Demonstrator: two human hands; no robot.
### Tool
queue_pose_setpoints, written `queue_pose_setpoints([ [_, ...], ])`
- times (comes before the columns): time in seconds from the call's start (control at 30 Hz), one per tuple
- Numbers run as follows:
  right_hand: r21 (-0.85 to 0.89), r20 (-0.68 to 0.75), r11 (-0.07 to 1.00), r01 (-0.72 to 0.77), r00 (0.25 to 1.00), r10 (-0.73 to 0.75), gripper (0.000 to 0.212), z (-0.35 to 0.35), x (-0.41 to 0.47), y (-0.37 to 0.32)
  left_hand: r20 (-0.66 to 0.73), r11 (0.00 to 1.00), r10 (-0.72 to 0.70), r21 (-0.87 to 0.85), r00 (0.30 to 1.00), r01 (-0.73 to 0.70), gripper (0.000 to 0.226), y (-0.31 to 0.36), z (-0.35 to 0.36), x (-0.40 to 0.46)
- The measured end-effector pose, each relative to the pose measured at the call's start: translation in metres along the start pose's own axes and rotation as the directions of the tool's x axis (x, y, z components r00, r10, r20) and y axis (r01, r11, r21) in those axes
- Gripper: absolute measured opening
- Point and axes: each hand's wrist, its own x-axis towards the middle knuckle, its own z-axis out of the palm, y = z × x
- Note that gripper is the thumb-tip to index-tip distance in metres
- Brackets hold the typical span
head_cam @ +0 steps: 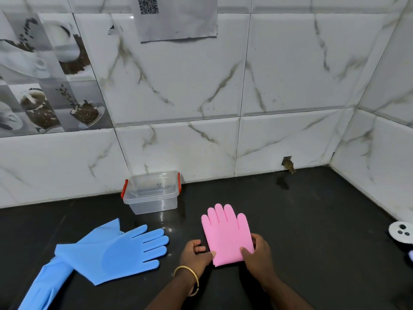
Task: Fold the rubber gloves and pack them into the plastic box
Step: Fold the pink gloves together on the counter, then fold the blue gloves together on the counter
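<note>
Both forearms are bare, with no sleeves showing. The left hand (194,257) has a thin gold bangle (190,279) sitting loose around the wrist, well back from the fingers. The right hand (257,253) wears nothing.

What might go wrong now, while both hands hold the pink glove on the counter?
The pink glove is springy rubber, so its fold may open once the left hand and right hand let go. The plastic box looks small, so the longer blue gloves may not fit unless folded tightly.
</note>
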Motion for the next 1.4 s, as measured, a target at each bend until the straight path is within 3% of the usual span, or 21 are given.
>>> queue_pose_setpoints([
  [0.23,-0.190,-0.177,0.980,-0.049,0.984,0.014,0.047,0.010,-0.016,-0.012,0.069,0.999,0.008,0.048,0.998,-0.011,0.041,-0.003,-0.056,0.002],
  [0.37,-0.294,-0.250,0.943,-0.154,0.965,0.080,0.065,0.016,-0.029,-0.026,0.092,0.996,0.057,0.070,0.994,-0.063,0.036,0.006,-0.081,0.003],
  [0.5,-0.367,-0.315,0.916,-0.164,0.948,0.043,0.076,0.031,-0.048,-0.050,0.145,0.986,0.099,0.118,0.984,-0.116,0.030,0.016,-0.105,0.002],
  [0.67,-0.435,-0.260,0.898,-0.072,0.964,-0.048,0.076,0.070,-0.065,-0.090,0.182,0.977,0.125,0.148,0.975,-0.153,0.024,0.018,-0.145,-0.001],
  [0.8,-0.434,-0.119,0.900,0.049,0.987,-0.111,0.071,0.115,-0.078,-0.120,0.148,0.979,0.161,0.104,0.976,-0.178,0.021,0.014,-0.192,0.001],
  [0.9,-0.372,0.004,0.919,0.128,0.991,-0.137,0.065,0.151,-0.085,-0.132,0.114,0.971,0.185,0.133,0.976,-0.199,0.020,0.007,-0.231,0.006],
  [0.97,-0.253,0.053,0.966,0.055,0.998,-0.043,0.063,0.174,-0.090,-0.141,0.035,0.955,0.253,0.150,0.967,-0.255,0.017,0.004,-0.258,0.008],
  [1.03,-0.125,0.073,0.989,-0.076,0.994,0.086,0.059,0.194,-0.091,-0.153,-0.154,0.912,0.392,0.189,0.907,-0.363,0.022,0.001,-0.286,0.008],
  [1.1,-0.052,0.083,0.982,-0.180,0.979,0.184,0.056,0.206,-0.089,-0.160,-0.345,0.857,0.511,0.271,0.787,-0.437,0.035,0.001,-0.312,0.007],
  [1.17,-0.034,0.115,0.971,-0.235,0.965,0.238,0.056,0.215,-0.083,-0.163,-0.411,0.818,0.543,0.454,0.733,-0.352,0.050,0.001,-0.340,0.010],
  [1.23,0.004,0.157,0.967,-0.253,0.956,0.249,0.045,0.217,-0.075,-0.162,-0.312,0.751,0.435,0.643,0.845,-0.150,0.065,-0.001,-0.365,0.015],
  [1.3,0.020,0.188,0.969,-0.246,0.953,0.238,0.028,0.215,-0.070,-0.161,-0.180,0.624,0.302,0.780,0.936,-0.051,0.066,-0.004,-0.383,0.020],
  [1.4,0.004,0.210,0.980,-0.198,0.958,0.193,0.011,0.210,-0.068,-0.158,-0.093,0.467,0.330,0.881,0.940,-0.076,0.052,-0.006,-0.395,0.028],
])
